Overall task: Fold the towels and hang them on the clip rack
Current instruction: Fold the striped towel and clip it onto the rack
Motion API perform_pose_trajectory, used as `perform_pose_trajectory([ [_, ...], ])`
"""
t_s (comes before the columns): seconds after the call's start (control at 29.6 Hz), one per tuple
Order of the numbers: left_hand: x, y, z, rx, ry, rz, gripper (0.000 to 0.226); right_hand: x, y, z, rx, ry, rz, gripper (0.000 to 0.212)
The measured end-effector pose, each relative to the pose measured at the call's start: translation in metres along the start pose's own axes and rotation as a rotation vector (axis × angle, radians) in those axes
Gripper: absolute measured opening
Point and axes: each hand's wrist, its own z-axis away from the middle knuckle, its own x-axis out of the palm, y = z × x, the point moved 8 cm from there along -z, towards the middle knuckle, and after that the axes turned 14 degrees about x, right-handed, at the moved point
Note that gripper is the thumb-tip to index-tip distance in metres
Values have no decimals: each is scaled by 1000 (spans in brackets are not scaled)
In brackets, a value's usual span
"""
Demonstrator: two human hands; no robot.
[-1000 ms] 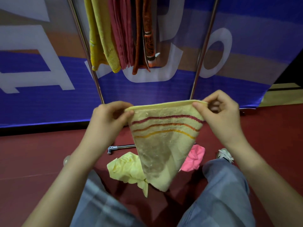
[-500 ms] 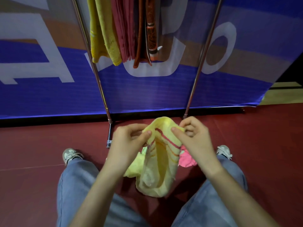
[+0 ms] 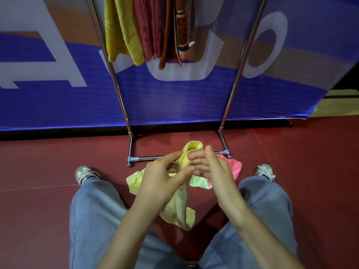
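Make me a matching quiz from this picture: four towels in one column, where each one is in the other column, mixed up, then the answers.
Things
1. pale yellow towel
2. pink towel
3. orange patterned towel
4. yellow-green towel

Places
A. hanging on the rack
B. on the floor, farthest right
C. gripped in the left hand
D. on the floor, left of the pink one

Pairs: 1-C, 2-B, 3-A, 4-D

A blue, white-lettered fabric banner (image 3: 58, 105) backs the dark red floor (image 3: 310, 162), on which two pale grey sneakers (image 3: 85, 172) stand.
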Motion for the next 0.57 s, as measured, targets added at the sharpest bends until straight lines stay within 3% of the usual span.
perform_pose_trajectory([
  [0.07, -3, -1, -1, 28, -5, -59, 28, 3, 1, 2, -6, -67, 5, 43],
  [0.17, -7, -2, -2, 46, -17, -63, 21, 5, -1, 4, -39, -153, 50, 27],
  [0.34, -5, 2, 0, 116, -122, -60, 39, -5, -10, 0, -68, -218, 449, 19],
  [0.41, -7, 3, -1, 125, -126, -53, 35, -11, -13, -5, -76, -179, 740, 7],
  [0.47, -8, 5, -6, 137, -141, -67, 31, -18, -22, -8, -166, -80, 1029, 11],
  [0.57, -17, 25, -24, 217, -175, -124, 29, -14, -60, -5, -388, 3, 1059, 26],
])
